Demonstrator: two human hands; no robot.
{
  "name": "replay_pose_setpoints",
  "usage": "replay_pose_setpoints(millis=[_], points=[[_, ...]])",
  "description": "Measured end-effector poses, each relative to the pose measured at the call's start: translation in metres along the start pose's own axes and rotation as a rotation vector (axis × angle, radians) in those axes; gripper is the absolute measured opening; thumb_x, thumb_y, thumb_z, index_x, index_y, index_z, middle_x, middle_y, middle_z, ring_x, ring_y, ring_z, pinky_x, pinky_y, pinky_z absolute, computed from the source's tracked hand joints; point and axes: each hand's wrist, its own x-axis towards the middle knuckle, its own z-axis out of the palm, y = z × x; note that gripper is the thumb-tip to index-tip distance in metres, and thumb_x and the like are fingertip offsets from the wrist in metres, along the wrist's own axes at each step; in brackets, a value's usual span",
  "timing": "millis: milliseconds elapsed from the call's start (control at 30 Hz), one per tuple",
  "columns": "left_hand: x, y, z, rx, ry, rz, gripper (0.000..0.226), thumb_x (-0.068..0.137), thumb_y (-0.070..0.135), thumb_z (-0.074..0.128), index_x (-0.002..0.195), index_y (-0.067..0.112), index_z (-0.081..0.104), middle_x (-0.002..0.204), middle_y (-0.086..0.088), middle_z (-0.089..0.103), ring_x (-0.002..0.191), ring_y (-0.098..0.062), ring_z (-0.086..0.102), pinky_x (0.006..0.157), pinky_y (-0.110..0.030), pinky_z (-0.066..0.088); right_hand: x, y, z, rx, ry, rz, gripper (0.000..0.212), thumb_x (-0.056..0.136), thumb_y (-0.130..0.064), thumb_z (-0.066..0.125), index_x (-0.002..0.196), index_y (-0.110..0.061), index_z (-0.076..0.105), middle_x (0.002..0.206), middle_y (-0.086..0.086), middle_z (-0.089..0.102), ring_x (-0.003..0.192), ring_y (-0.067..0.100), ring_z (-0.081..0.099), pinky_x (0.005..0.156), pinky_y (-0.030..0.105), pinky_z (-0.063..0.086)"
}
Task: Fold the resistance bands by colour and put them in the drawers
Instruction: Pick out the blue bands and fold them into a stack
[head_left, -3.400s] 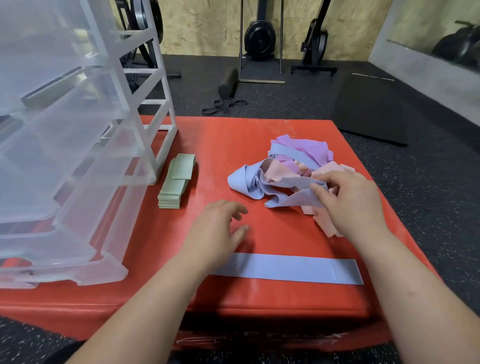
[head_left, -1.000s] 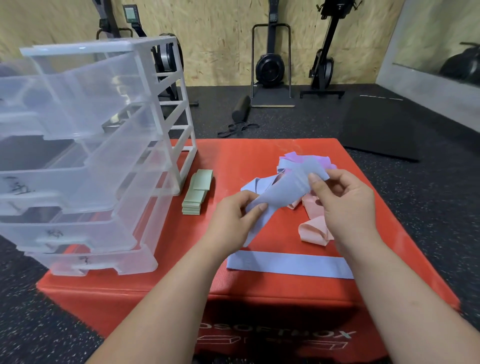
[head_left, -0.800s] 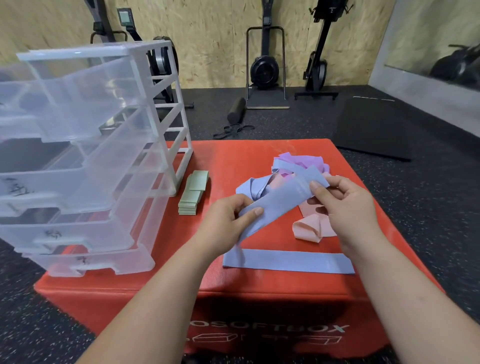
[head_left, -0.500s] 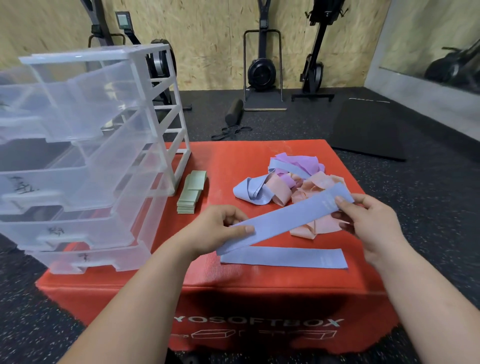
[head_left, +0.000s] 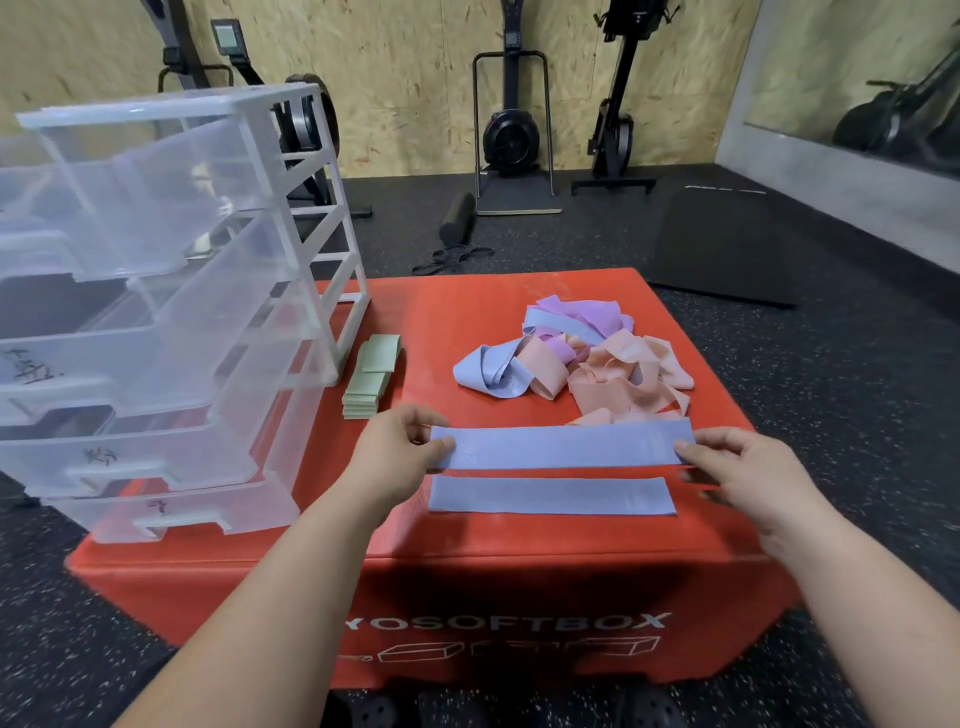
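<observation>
At far left of the frame, a clear plastic drawer unit (head_left: 171, 291) standing on the red surface (head_left: 467, 540), drawers pulled partly out. Just right of its base, a stack of folded green bands (head_left: 370, 384), long axis running toward the upper right. Rising from the lower left, forearm angled up and right, the left hand (head_left: 395, 457), thumb and fingers pinched closed on the left end of the held blue band (head_left: 563, 447). Band stretched flat, long axis left to right across mid-frame, short ends pointing to either side. Directly below it, parallel and apart, a second blue band (head_left: 550, 496) lying flat on the surface. Above, at centre right, a loose pile of bands (head_left: 582, 353), purple, blue and peach tangled together. At right, forearm entering from the lower right corner, the right hand (head_left: 748, 478), fingertips closed on the band's right end.
</observation>
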Motion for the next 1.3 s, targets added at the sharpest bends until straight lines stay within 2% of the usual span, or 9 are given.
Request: replay_pose_setpoints(millis=[167, 300, 467, 700, 800, 900, 1000, 1133, 1300], points=[[0.000, -0.017, 0.008, 0.167, 0.064, 0.000, 0.016, 0.091, 0.011, 0.077, 0.101, 0.024, 0.075, 0.095, -0.002, 0.074, 0.076, -0.019, 0.076, 0.080, -0.046, 0.066, 0.005, 0.021, 0.000, -0.195, 0.004, -0.037, 0.009, 0.084, -0.014, 0.086, 0.088, -0.015, 0.078, 0.080, 0.004, 0.076, 0.072, 0.020, 0.062, 0.065, 0.030, 0.045], [-0.002, -0.022, 0.012, 0.373, 0.082, 0.039, 0.015, 0.090, 0.014, 0.075, 0.098, 0.027, 0.075, 0.089, 0.007, 0.072, 0.080, -0.015, 0.070, 0.070, -0.031, 0.058, 0.016, 0.037, 0.005, -0.379, 0.051, -0.089, 0.015, 0.079, -0.019, 0.089, 0.087, -0.023, 0.077, 0.075, -0.003, 0.076, 0.078, 0.021, 0.073, 0.077, 0.038, 0.055], [0.000, -0.031, 0.015, 0.546, 0.067, 0.099, 0.013, 0.088, 0.018, 0.077, 0.096, 0.028, 0.075, 0.084, 0.011, 0.072, 0.076, -0.007, 0.067, 0.063, -0.015, 0.043, 0.014, 0.046, 0.010, -0.689, 0.009, -0.251, 0.029, 0.082, -0.026, 0.083, 0.105, -0.033, 0.068, 0.065, -0.019, 0.070, 0.074, 0.006, 0.068, 0.070, 0.033, 0.049], [0.001, -0.045, 0.017, 0.808, -0.006, 0.241, 0.026, 0.090, 0.025, 0.074, 0.116, 0.028, 0.073, 0.107, 0.003, 0.058, 0.095, -0.023, 0.064, 0.082, -0.042, 0.055, 0.011, 0.056, 0.008, -0.934, -0.002, -0.380, 0.041, 0.087, -0.038, 0.078, 0.125, -0.040, 0.063, 0.103, -0.010, 0.048, 0.094, 0.017, 0.059, 0.079, 0.037, 0.052], [0.002, -0.044, 0.010, 0.810, -0.021, 0.300, 0.031, 0.091, 0.031, 0.076, 0.121, 0.032, 0.070, 0.115, 0.009, 0.057, 0.103, -0.019, 0.062, 0.086, -0.041, 0.055, 0.018, 0.057, -0.004, -0.926, -0.116, -0.454, 0.043, 0.085, -0.045, 0.080, 0.124, -0.045, 0.063, 0.119, -0.018, 0.050, 0.108, 0.014, 0.056, 0.091, 0.039, 0.052], [0.003, -0.042, -0.002, 0.761, -0.200, 0.334, 0.047, 0.086, 0.039, 0.085, 0.130, 0.035, 0.067, 0.123, 0.016, 0.062, 0.111, -0.009, 0.061, 0.095, -0.033, 0.052, 0.025, 0.053, -0.017, -0.981, -0.294, -0.525, 0.048, 0.082, -0.049, 0.082, 0.126, -0.045, 0.064, 0.131, -0.026, 0.054, 0.118, 0.012, 0.053, 0.104, 0.037, 0.046], [0.002, -0.044, -0.009, 0.812, -0.317, 0.372, 0.053, 0.082, 0.043, 0.087, 0.130, 0.039, 0.065, 0.122, 0.020, 0.062, 0.110, -0.005, 0.057, 0.097, -0.033, 0.050, 0.028, 0.049, -0.023, -1.007, -0.350, -0.550, 0.042, 0.083, -0.044, 0.084, 0.122, -0.046, 0.067, 0.128, -0.029, 0.058, 0.114, 0.011, 0.053, 0.103, 0.036, 0.047], [0.001, -0.044, -0.012, 0.804, -0.299, 0.407, 0.041, 0.084, 0.040, 0.085, 0.121, 0.042, 0.067, 0.111, 0.020, 0.062, 0.098, -0.004, 0.057, 0.088, -0.035, 0.053, 0.032, 0.048, -0.025, -1.040, -0.347, -0.590, 0.036, 0.083, -0.048, 0.082, 0.117, -0.048, 0.070, 0.122, -0.032, 0.059, 0.109, 0.007, 0.053, 0.098, 0.037, 0.050], [0.002, -0.044, -0.018, 0.815, -0.292, 0.421, 0.039, 0.082, 0.042, 0.087, 0.116, 0.039, 0.069, 0.110, 0.022, 0.060, 0.095, -0.003, 0.057, 0.085, -0.030, 0.053, 0.034, 0.047, -0.025, -1.045, -0.363, -0.592, 0.040, 0.083, -0.052, 0.082, 0.120, -0.049, 0.068, 0.128, -0.037, 0.054, 0.113, 0.006, 0.052, 0.100, 0.035, 0.049]])
